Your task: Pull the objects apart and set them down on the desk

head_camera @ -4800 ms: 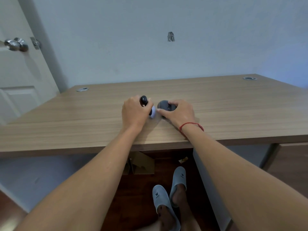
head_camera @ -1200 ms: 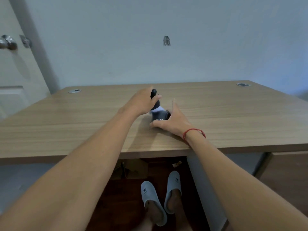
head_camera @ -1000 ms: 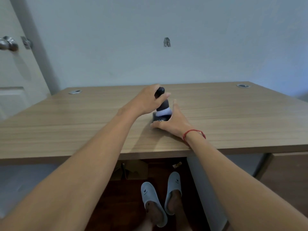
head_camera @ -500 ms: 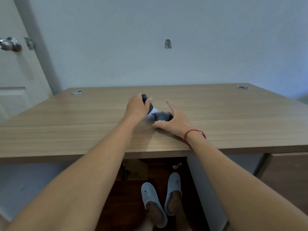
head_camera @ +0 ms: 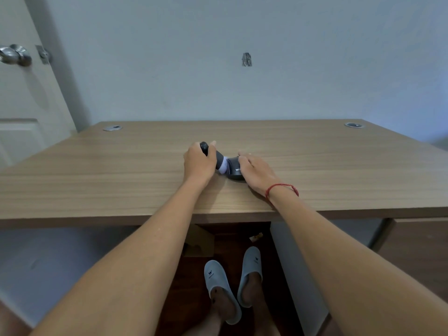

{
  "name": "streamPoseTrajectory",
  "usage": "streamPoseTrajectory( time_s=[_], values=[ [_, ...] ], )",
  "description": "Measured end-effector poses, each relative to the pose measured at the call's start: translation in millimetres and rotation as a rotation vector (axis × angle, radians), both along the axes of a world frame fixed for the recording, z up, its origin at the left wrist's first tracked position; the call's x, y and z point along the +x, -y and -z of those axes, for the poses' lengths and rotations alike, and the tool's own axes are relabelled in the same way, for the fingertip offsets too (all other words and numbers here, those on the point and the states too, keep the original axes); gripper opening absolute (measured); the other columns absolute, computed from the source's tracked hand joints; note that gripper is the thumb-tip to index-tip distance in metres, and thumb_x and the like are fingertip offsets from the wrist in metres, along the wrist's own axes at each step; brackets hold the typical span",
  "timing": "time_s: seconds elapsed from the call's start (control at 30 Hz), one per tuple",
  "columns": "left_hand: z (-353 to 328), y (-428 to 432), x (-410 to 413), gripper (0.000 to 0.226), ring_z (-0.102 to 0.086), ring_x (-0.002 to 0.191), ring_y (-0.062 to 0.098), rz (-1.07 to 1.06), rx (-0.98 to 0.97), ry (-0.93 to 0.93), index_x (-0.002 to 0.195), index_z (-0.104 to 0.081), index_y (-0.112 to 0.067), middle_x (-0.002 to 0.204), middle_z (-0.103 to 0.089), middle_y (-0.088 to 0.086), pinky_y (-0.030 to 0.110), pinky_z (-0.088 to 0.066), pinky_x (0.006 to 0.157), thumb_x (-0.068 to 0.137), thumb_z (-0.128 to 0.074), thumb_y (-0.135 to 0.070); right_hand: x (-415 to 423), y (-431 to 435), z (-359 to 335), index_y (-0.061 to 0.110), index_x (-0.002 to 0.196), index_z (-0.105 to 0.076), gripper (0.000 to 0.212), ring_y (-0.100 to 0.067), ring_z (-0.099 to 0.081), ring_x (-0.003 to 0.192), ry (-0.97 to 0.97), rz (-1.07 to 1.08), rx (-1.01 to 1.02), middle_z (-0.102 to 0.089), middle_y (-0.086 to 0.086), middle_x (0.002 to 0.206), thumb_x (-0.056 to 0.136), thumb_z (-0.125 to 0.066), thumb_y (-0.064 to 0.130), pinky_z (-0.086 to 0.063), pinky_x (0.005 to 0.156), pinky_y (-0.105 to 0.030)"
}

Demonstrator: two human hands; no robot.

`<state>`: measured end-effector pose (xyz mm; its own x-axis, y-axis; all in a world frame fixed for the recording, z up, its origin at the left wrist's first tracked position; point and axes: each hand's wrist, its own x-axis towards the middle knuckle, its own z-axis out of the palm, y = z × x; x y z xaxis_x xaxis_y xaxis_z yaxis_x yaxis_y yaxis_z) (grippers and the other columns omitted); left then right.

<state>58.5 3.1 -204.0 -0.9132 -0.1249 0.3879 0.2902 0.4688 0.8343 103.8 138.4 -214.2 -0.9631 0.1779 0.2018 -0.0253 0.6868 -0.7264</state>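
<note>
**Gripping the stick, hand on the base**

Gripping hard on the left side, your left hand (head_camera: 199,162) has its fingers curled round the black handle (head_camera: 205,147), and the rounded tip of that handle pokes out above your knuckles on the far side. The handle leans to the left, tilted well off upright, and runs down into a pale collar (head_camera: 223,167) that meets the dark round base (head_camera: 234,168). That base sits on the table (head_camera: 339,166), a little nearer than the middle of the top and roughly centred left to right, just to the right of your left hand.

Your right hand (head_camera: 255,171) lies over the right side of the base, fingers stretched forward and fairly straight, resting on its top rather than wrapped about it. White lettering shows on the near face of the base, but your hand covers part of it. A red string bracelet (head_camera: 281,189) circles your right wrist, which lies close to the table's near edge.

Two round metal grommets are set in the far corners of the table, one at the left (head_camera: 112,128) and one at the right (head_camera: 354,124). Off to the far left stands a pale door with a metal knob (head_camera: 14,55). Down below the near edge, your feet in grey slippers (head_camera: 221,287) stand on a dark wooden floor (head_camera: 232,241).
</note>
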Motion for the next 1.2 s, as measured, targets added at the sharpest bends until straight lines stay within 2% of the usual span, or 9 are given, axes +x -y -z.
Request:
streamPoseTrajectory(
  time_s=[0.07,0.13,0.2,0.27,0.47,0.67,0.9,1.07,1.2],
  values=[
    [1,1,0,0.039,-0.047,0.063,0.021,0.052,0.009,-0.026,0.061,-0.036,-0.016,0.063,-0.045,-0.001,0.022,-0.038,0.053,0.093,-0.051,-0.033,-2,0,0,0.008,0.122,-0.059,0.043,-0.032,-0.052,0.124,-0.003,0.016,0.017,-0.059,-0.013,0.134,0.098,-0.029,0.026,-0.038,0.104,-0.043],
    [1,2,2,0.039,-0.038,0.053,0.015,0.051,0.009,-0.060,0.057,-0.033,-0.016,0.056,-0.039,-0.003,0.013,-0.030,0.042,0.089,-0.053,-0.026,-4,0,2,0.014,0.103,-0.063,0.036,-0.033,-0.057,0.112,-0.023,0.021,0.035,-0.064,-0.013,0.114,0.098,-0.029,0.025,-0.041,0.097,-0.045],
    [0,2,3,0.041,-0.035,0.055,0.017,-0.003,0.005,-0.078,0.055,-0.030,-0.016,0.054,-0.034,-0.003,0.021,-0.031,0.048,0.088,-0.054,-0.023,-7,0,2,0.022,0.073,-0.046,0.031,-0.031,-0.055,0.090,-0.019,0.044,0.059,-0.056,-0.008,0.088,0.098,-0.028,0.025,-0.044,0.084,-0.045],
    [-1,0,3,0.044,-0.039,0.066,0.022,-0.039,-0.014,-0.072,0.056,-0.029,-0.017,0.056,-0.035,-0.002,0.029,-0.031,0.060,0.091,-0.053,-0.027,-8,1,2,0.022,0.067,-0.037,0.033,-0.028,-0.051,0.080,-0.022,0.049,0.051,-0.051,-0.006,0.080,0.099,-0.027,0.026,-0.043,0.076,-0.043],
    [1,7,5,0.028,-0.044,0.052,0.023,0.142,0.074,-0.001,0.058,-0.039,-0.009,0.056,-0.039,0.013,0.030,-0.032,0.044,0.079,-0.055,-0.020,-7,1,0,0.025,0.065,-0.032,0.035,-0.026,-0.047,0.082,-0.028,0.083,0.023,-0.049,-0.008,0.085,0.099,-0.028,0.025,-0.043,0.082,-0.045],
    [0,2,5,0.045,-0.054,0.060,0.028,-0.010,0.097,-0.067,0.056,-0.037,-0.013,0.057,-0.046,0.004,0.030,-0.040,0.050,0.088,-0.060,-0.035,-6,3,2,0.025,0.065,-0.036,0.035,-0.027,-0.050,0.080,-0.032,0.086,0.056,-0.051,-0.007,0.082,0.099,-0.028,0.025,-0.041,0.074,-0.040],
    [-1,6,10,0.041,-0.057,0.031,0.016,0.188,0.330,-0.010,0.058,-0.049,-0.008,0.039,-0.055,0.002,0.020,-0.041,0.035,0.085,-0.067,-0.032,-4,3,3,0.021,0.074,-0.042,0.029,-0.029,-0.052,0.090,-0.040,0.098,0.046,-0.054,-0.009,0.093,0.099,-0.029,0.028,-0.043,0.083,-0.042],
    [0,7,13,0.054,-0.056,0.057,0.039,0.016,0.011,-0.139,0.053,-0.030,-0.013,0.051,-0.036,0.004,0.042,-0.049,0.050,0.084,-0.066,-0.038,-2,4,3,0.017,0.081,-0.049,0.033,-0.029,-0.055,0.088,-0.028,0.100,0.048,-0.057,-0.010,0.093,0.100,-0.025,0.031,-0.045,0.081,-0.043],
    [0,8,12,0.053,-0.045,0.064,0.034,-0.074,-0.112,-0.125,0.052,-0.027,-0.015,0.052,-0.036,0.005,0.036,-0.035,0.060,0.087,-0.062,-0.036,2,1,0,0.025,0.071,-0.039,0.026,-0.032,-0.055,0.093,-0.006,0.063,0.016,-0.057,-0.009,0.097,0.094,-0.027,0.031,-0.042,0.081,-0.042]
  ],
)
